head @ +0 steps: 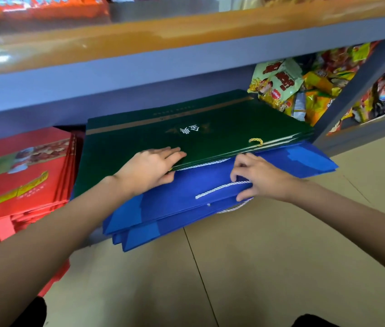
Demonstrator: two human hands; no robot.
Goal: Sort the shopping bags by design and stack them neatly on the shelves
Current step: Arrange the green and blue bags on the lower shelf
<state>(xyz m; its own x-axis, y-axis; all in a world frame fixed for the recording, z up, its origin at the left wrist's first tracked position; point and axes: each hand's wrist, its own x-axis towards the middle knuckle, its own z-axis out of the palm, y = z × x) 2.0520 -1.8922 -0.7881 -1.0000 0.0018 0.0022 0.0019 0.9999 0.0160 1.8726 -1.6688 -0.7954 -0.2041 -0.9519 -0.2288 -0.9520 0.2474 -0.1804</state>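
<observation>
Nearest, both bare forearms are reaching forward over a tan tiled floor (pixel 269 256) toward the bottom shelf. Right hand (pixel 261 178) is curling its fingers around the white rope handle (pixel 222 188) of the blue bags (pixel 177 208), pinching it at the stack's near edge. Left hand (pixel 150 169) is lying flat, fingers straight, pressing on the green bags (pixel 198 135) directly atop the blue ones. Blue stack is jutting out past the shelf front, skewed, long axis running left to right; judged, it needs pushing straight back under the green pile, and the right hand is better placed. Red bags (pixel 21 180) are sitting just left. Beyond right, snack packets (pixel 304 86) are crowding the same level under the grey shelf board (pixel 139 74).
</observation>
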